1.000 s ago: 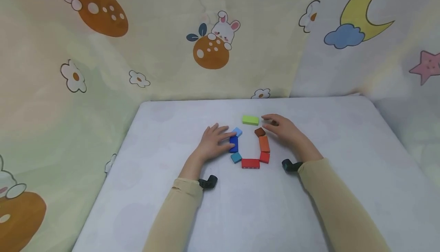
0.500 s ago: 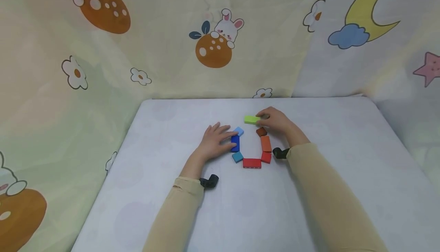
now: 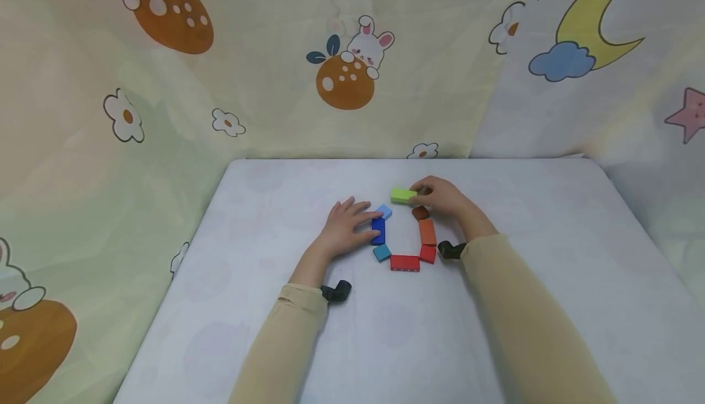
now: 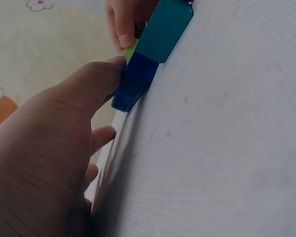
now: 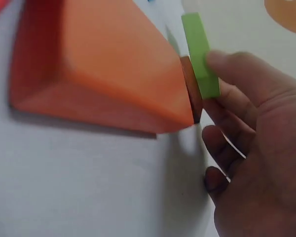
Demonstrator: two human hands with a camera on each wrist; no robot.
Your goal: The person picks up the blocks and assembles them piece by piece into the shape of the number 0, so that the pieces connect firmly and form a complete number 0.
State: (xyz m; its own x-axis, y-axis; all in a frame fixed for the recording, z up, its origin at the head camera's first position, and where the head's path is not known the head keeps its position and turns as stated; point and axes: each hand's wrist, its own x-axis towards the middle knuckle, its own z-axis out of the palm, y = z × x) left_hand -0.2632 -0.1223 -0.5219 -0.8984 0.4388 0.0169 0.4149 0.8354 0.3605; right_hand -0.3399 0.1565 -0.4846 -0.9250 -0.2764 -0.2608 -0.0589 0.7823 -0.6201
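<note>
Coloured blocks lie in a ring on the table. My right hand [image 3: 445, 201] pinches the right end of a light green block [image 3: 402, 196] at the far side, between thumb and fingers, in the right wrist view too. My left hand [image 3: 346, 228], fingers spread, touches the left side of the ring; its thumb is at the dark blue block [image 3: 378, 231] and its index finger at the light blue block [image 3: 384, 211]. Nearer are a teal block [image 3: 382, 253] and a red block [image 3: 404, 263]. A small red block [image 3: 428, 254], an orange block [image 5: 123, 64] and a brown block [image 3: 420, 213] form the right side.
The white table [image 3: 231, 330] extends around the ring on all sides. A printed cloth [image 3: 275, 86] hangs behind it. Each wrist wears a small black camera, such as the left wrist camera [image 3: 337, 292].
My right hand has reached left and taken hold of the green block's right end, then drawn it very slightly nearer. The left hand keeps its place. The head view has shifted a little.
</note>
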